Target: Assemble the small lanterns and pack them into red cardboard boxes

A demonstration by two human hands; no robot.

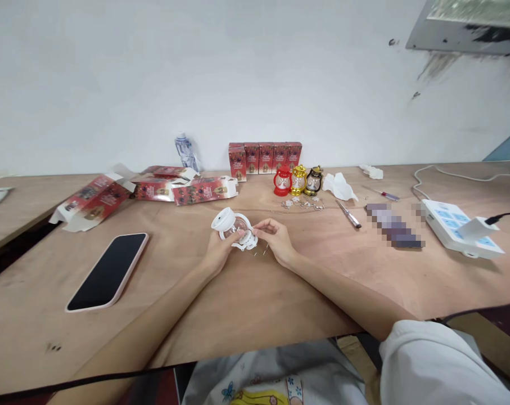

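Observation:
A small white lantern [234, 229] with a clear globe lies tilted in my left hand [219, 247], its base toward the upper left. The fingers of that hand are wrapped round its side. At the lantern's other end, my right hand [279, 241] has thumb and forefinger pinched together; whatever is between them is too small to make out. Little metal wire pieces [261, 252] lie on the table just below the two hands. Beyond them stand a red lantern [282, 181], a gold lantern [298, 180] and a dark bronze lantern [314, 181], with small loose parts [302, 203] in front.
Red boxes [265, 158] line the wall beside a water bottle [184, 152]. Opened cartons [204, 190] lie at left, above a phone [108, 272]. At right are crumpled tissue [339, 185], a silver pen-like tool [349, 215], a screwdriver [388, 196] and a power strip [459, 229].

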